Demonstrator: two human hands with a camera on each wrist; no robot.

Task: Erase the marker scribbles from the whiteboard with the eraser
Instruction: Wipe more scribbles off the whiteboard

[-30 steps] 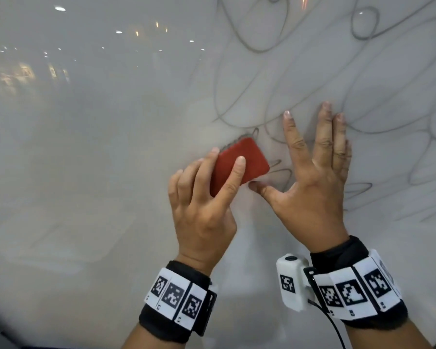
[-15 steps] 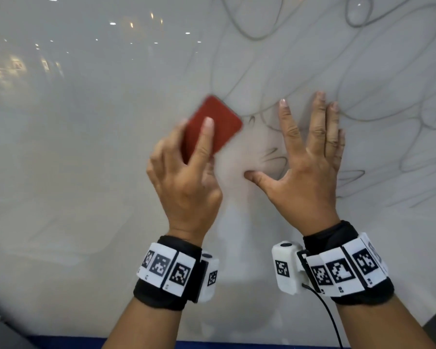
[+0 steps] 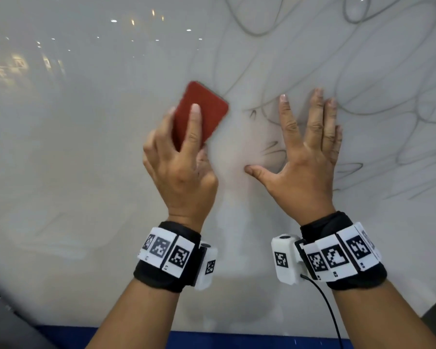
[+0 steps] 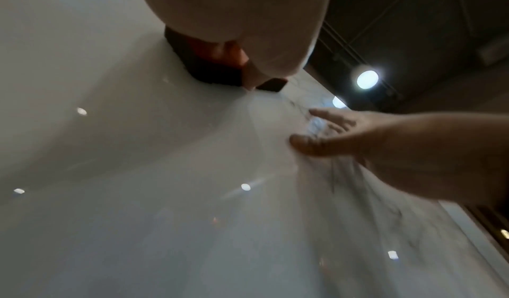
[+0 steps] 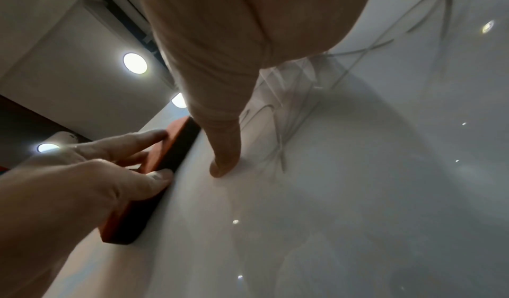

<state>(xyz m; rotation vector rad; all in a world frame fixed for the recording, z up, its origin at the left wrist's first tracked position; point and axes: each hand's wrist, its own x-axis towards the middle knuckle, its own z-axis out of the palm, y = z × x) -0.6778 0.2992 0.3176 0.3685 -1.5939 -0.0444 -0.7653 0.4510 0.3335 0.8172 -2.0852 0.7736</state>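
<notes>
A red eraser [image 3: 204,109] with a dark felt underside lies flat against the whiteboard [image 3: 86,152]. My left hand [image 3: 184,157] grips it, index finger laid along its back and thumb at its lower right edge; the right wrist view shows the same eraser [image 5: 165,156] held between thumb and fingers. My right hand [image 3: 305,149] lies flat on the board with straight, spread fingers, just right of the eraser. Grey marker scribbles [image 3: 363,71] loop over the board's upper right, partly under the right hand. A smudged, wiped patch [image 3: 237,137] sits between the two hands.
The board's left half shows only ceiling-light reflections. A blue strip [image 3: 237,338] runs along the board's bottom edge. A black cable [image 3: 330,306] hangs from the right wrist camera. The board's right edge shows at the lower right.
My left hand has swept the eraser up and to the left from beside the right thumb, leaving a wiped patch there. The right hand stays flat on the board.
</notes>
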